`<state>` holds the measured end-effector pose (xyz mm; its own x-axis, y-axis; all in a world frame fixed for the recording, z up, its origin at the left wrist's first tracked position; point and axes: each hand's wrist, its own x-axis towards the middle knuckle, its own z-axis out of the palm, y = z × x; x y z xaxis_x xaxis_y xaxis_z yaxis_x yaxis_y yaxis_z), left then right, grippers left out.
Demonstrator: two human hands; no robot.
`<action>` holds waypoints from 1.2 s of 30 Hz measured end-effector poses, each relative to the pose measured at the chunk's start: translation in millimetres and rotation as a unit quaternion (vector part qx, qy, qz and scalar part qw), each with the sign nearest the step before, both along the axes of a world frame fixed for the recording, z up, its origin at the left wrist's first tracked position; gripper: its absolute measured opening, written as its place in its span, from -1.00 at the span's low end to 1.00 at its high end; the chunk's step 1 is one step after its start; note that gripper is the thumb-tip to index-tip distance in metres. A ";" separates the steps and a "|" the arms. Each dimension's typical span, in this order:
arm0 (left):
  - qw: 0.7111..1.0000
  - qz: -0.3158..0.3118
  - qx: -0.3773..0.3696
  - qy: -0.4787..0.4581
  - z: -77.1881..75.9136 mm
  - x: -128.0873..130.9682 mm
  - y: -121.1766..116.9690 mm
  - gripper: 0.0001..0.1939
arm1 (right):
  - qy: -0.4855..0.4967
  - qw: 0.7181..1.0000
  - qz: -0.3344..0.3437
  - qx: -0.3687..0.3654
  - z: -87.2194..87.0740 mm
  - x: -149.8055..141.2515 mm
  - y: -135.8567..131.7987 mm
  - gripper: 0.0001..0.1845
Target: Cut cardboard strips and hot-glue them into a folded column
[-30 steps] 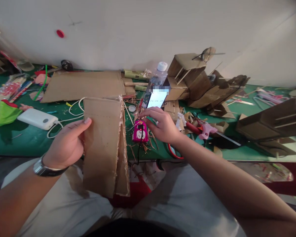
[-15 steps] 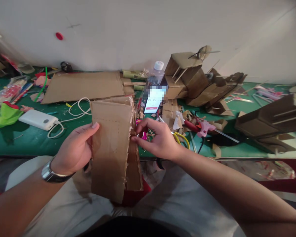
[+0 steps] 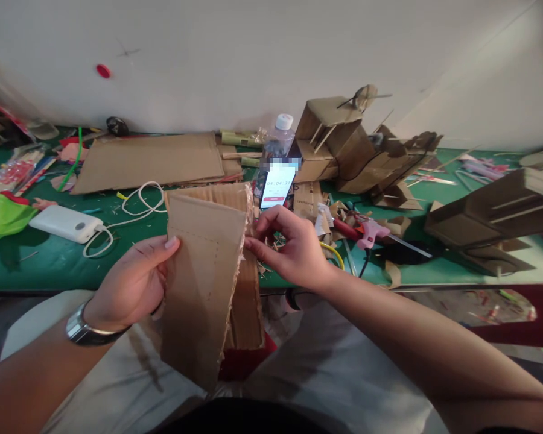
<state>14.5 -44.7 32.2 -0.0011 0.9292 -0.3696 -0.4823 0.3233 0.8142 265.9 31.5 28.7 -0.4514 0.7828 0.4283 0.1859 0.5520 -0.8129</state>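
Over my lap stands a folded piece of brown cardboard [image 3: 196, 283], with a dashed outline drawn on its front panel. Its front and back panels gape apart on the right, where the edge is torn and fuzzy. My left hand [image 3: 133, 274] grips the left side, thumb on the front panel and fingers hidden behind. At the ragged right edge, my right hand [image 3: 289, 247] is closed in a pinch, thumb and forefinger at the cardboard. Any small scrap between those fingertips is too small to make out.
On the green table [image 3: 131, 265] are a flat cardboard sheet [image 3: 154, 158], a white power bank [image 3: 66, 223] with cable, a lit phone [image 3: 276, 184], a bottle [image 3: 281, 135], a pink glue gun [image 3: 370, 232], yellow-handled scissors [image 3: 332, 253] and cardboard constructions [image 3: 493, 208].
The front panel has tilted, its lower end swinging left and toward me, and the gap between the panels looks wider. My right hand stays at the torn edge. The whole view has shifted slightly.
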 end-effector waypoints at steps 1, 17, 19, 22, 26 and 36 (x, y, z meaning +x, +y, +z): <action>1.000 -0.012 0.002 0.004 -0.3 0.2 -0.8 -0.80 | 0.006 1.000 -0.001 -0.007 -0.1 0.0 0.3 -0.75; 0.998 -0.051 0.038 -0.006 -2.6 5.0 -5.3 -0.73 | 0.010 0.997 -0.001 0.075 -1.6 4.8 2.2 -0.83; 0.997 -0.061 0.042 0.002 -3.8 5.2 -6.1 -0.73 | 0.034 0.996 -0.014 0.083 -0.4 5.9 4.6 -0.69; 0.995 -0.072 0.057 0.029 -5.8 4.0 -8.3 -0.73 | 0.017 0.991 -0.044 0.127 4.7 8.2 6.8 -0.55; 0.990 -0.081 0.085 0.077 -7.6 2.2 -10.8 -0.74 | -0.031 0.974 -0.065 0.213 10.4 10.2 7.7 -0.67; 0.990 -0.086 0.070 0.083 -8.0 3.5 -12.5 -0.71 | 0.000 0.979 -0.101 0.177 7.7 9.2 7.7 -0.92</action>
